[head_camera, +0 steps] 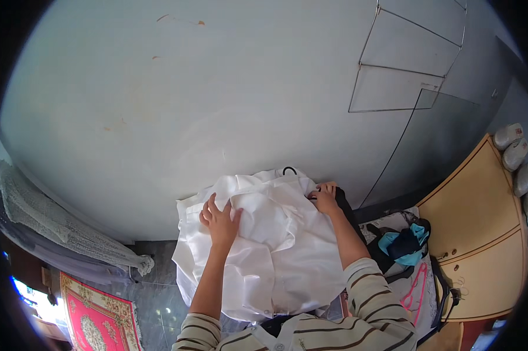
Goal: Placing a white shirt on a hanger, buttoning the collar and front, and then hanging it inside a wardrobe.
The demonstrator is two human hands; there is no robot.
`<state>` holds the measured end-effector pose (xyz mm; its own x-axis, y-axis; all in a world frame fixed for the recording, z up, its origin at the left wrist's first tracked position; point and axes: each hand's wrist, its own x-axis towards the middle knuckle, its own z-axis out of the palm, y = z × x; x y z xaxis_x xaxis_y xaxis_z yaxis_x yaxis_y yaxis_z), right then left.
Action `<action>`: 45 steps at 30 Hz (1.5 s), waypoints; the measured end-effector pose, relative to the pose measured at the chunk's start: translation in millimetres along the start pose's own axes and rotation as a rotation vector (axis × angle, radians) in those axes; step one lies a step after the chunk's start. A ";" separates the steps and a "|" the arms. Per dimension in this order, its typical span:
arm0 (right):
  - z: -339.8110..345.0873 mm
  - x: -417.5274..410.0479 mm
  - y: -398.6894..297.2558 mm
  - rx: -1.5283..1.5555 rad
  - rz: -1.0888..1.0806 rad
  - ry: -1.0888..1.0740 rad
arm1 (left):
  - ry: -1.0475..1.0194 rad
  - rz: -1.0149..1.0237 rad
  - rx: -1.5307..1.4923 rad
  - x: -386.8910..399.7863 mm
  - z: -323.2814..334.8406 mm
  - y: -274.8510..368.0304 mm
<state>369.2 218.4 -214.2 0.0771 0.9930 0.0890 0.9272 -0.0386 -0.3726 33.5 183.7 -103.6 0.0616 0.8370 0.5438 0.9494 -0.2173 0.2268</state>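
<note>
A white satin-like garment (pixel 268 245) lies spread before me, its folds bunched across the middle. The curved hook of a black hanger (pixel 289 170) sticks out at its far edge. My left hand (pixel 222 219) rests on the cloth's left part, fingers apart and holding nothing. At the far right edge of the garment is my right hand (pixel 326 199), its fingers bent over a small dark piece. Whether it grips that piece or the cloth is hidden. Dark fabric (pixel 347 208) shows just beside that hand. What supports the garment is covered.
A wall (pixel 246 87) rises directly beyond the garment. To the right, a pink hanger (pixel 415 291), a black hanger (pixel 442 294) and blue-and-dark clothing (pixel 404 245) lie beside a wooden cabinet (pixel 474 228). Left are a lace curtain (pixel 71 223) and a red patterned rug (pixel 99 316).
</note>
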 end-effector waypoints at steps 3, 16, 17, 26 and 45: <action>12.2 2.1 2.1 0.119 -0.162 0.067 | -0.027 -0.002 0.018 -4.1 -7.8 -9.3; -42.0 -42.0 -12.4 0.154 -0.389 0.150 | 0.471 -0.022 0.091 -5.5 -86.7 -36.3; -43.1 -45.6 -14.3 0.116 -0.433 0.151 | 0.456 -0.037 0.093 -4.2 -84.7 -33.1; -124.1 -64.0 -8.2 0.129 -0.311 0.325 | -0.013 -0.179 0.008 -34.3 -34.9 -13.7; -225.9 -132.9 -34.8 0.000 -0.364 0.377 | 0.193 -0.122 -0.005 -19.5 -66.5 -31.2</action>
<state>409.5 62.7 -4.4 -0.1233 0.8330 0.5394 0.9185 0.3016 -0.2557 -17.8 140.8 -67.5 -0.1143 0.7454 0.6567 0.9446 -0.1233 0.3043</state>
